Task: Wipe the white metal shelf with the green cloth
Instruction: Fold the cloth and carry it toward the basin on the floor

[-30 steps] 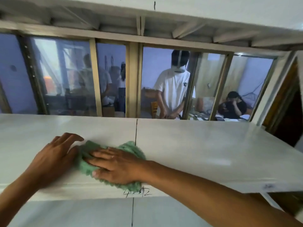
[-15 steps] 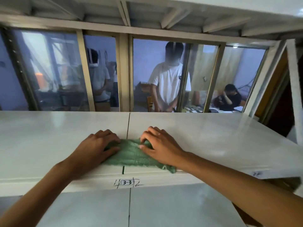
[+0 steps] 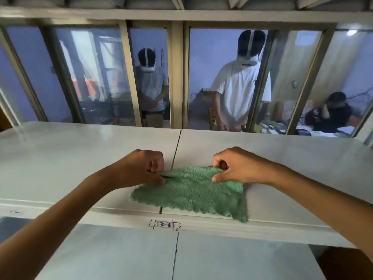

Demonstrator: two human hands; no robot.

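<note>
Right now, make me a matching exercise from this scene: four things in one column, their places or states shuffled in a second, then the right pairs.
Things
1. left hand
2. right hand
3. green cloth
4. "3-3" label

Places or states
A. spread over the shelf seam, one corner hanging past the front lip
B. pinches the cloth's far right edge
C. on the white metal shelf's front edge
D. pinches the cloth's far left edge

Pairs: 1-D, 2-B, 3-A, 4-C

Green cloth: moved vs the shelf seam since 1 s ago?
Yes. The green cloth was bunched mostly left of the shelf seam; now it lies spread across it, mostly to the right, one corner over the front edge.
</note>
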